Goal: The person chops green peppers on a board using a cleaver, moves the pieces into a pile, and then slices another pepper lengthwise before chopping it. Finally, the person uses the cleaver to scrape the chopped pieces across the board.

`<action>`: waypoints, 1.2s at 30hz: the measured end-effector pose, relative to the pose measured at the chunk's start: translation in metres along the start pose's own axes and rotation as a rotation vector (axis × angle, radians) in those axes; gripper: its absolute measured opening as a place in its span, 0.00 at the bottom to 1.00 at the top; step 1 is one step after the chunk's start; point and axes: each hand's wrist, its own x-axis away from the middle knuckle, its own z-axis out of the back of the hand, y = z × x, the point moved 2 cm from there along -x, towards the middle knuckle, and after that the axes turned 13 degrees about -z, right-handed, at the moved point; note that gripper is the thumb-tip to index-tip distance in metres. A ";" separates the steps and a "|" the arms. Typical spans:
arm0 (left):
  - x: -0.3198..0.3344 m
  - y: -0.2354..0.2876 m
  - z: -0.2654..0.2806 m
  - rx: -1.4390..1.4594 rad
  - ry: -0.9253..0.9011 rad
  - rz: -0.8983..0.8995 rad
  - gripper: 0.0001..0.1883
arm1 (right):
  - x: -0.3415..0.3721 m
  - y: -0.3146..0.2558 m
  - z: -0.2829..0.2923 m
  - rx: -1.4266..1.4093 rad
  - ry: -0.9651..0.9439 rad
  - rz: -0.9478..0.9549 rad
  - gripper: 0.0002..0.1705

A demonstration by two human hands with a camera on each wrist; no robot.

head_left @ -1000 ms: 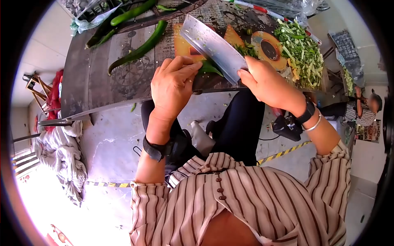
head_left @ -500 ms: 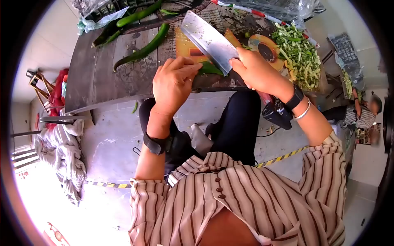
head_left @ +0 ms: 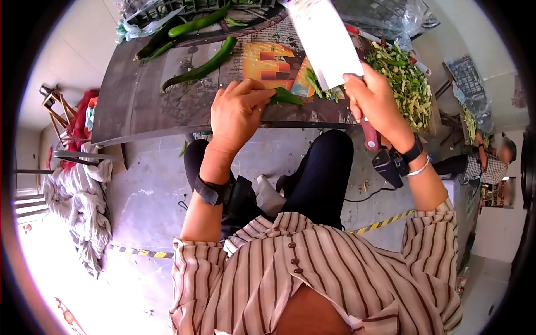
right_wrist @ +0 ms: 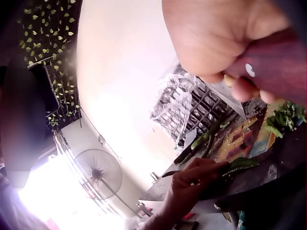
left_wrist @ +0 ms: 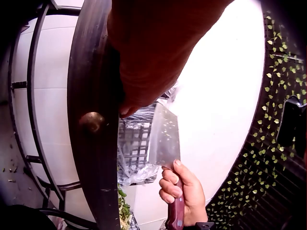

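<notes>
My left hand (head_left: 237,111) holds a piece of long green chili pepper (head_left: 286,96) against the table near its front edge, fingertips at the piece's left end. In the right wrist view, the pepper piece (right_wrist: 240,164) sticks out past those fingers. My right hand (head_left: 377,103) grips a cleaver (head_left: 324,42) by its dark red handle, the broad blade raised above the table to the right of the pepper. Green flecks cling to the blade (left_wrist: 165,136) in the left wrist view. Cut green bits (head_left: 315,84) lie just beyond the pepper, partly behind the blade.
A heap of chopped green pepper (head_left: 413,103) covers the table's right end. Whole green chili peppers (head_left: 204,67) lie at the back left of the patterned table (head_left: 134,106). Behind them stands a black crate (right_wrist: 206,103) with clear plastic. Another person (head_left: 491,159) is at the far right.
The cleaver has risen and swung away to the right of the pepper, uncovering more of the table print. My left hand has kept its hold on the pepper piece.
</notes>
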 end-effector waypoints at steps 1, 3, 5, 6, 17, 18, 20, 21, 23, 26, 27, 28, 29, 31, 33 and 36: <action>-0.001 0.001 0.001 0.005 -0.012 0.004 0.09 | 0.003 -0.002 0.002 -0.088 0.053 0.057 0.11; 0.000 0.002 0.001 0.010 -0.031 0.010 0.09 | 0.010 -0.007 0.003 -0.226 0.142 0.165 0.10; 0.000 0.001 0.001 0.004 -0.050 0.009 0.09 | 0.019 -0.004 0.001 -0.233 0.143 0.131 0.09; -0.001 0.002 0.002 -0.006 -0.040 0.008 0.09 | 0.023 -0.002 0.000 -0.240 0.146 0.104 0.09; 0.002 0.003 0.000 -0.046 -0.004 0.004 0.09 | 0.044 0.059 -0.056 -0.660 -0.101 -0.262 0.11; 0.002 0.003 -0.001 -0.046 0.001 0.015 0.09 | 0.046 0.058 -0.056 -0.693 -0.112 -0.286 0.11; 0.002 0.002 -0.002 -0.059 0.012 0.001 0.09 | 0.047 0.057 -0.055 -0.718 -0.113 -0.272 0.12; 0.003 0.002 -0.003 -0.057 0.028 0.001 0.09 | 0.048 0.057 -0.055 -0.740 -0.115 -0.266 0.12; 0.004 0.001 -0.003 -0.063 0.046 0.004 0.09 | 0.049 0.062 -0.053 -0.745 -0.102 -0.253 0.13; 0.004 0.002 -0.005 -0.074 0.041 -0.007 0.09 | 0.056 0.065 -0.050 -0.758 -0.080 -0.247 0.12; 0.004 0.002 -0.005 -0.075 0.044 -0.003 0.09 | 0.059 0.068 -0.049 -0.742 -0.056 -0.235 0.11; 0.004 0.002 -0.004 -0.076 0.046 0.002 0.10 | 0.064 0.071 -0.049 -0.724 -0.032 -0.224 0.10; 0.004 0.001 -0.004 -0.078 0.044 0.001 0.10 | 0.070 0.071 -0.050 -0.744 -0.006 -0.236 0.08; 0.003 0.001 -0.003 -0.088 0.055 -0.018 0.10 | 0.082 0.076 -0.051 -0.757 0.026 -0.222 0.08; 0.003 -0.001 -0.006 -0.091 0.050 -0.006 0.09 | 0.100 0.082 -0.052 -0.778 0.080 -0.228 0.08; 0.001 -0.002 -0.006 -0.088 0.030 -0.005 0.09 | 0.119 0.083 -0.049 -0.796 0.167 -0.220 0.09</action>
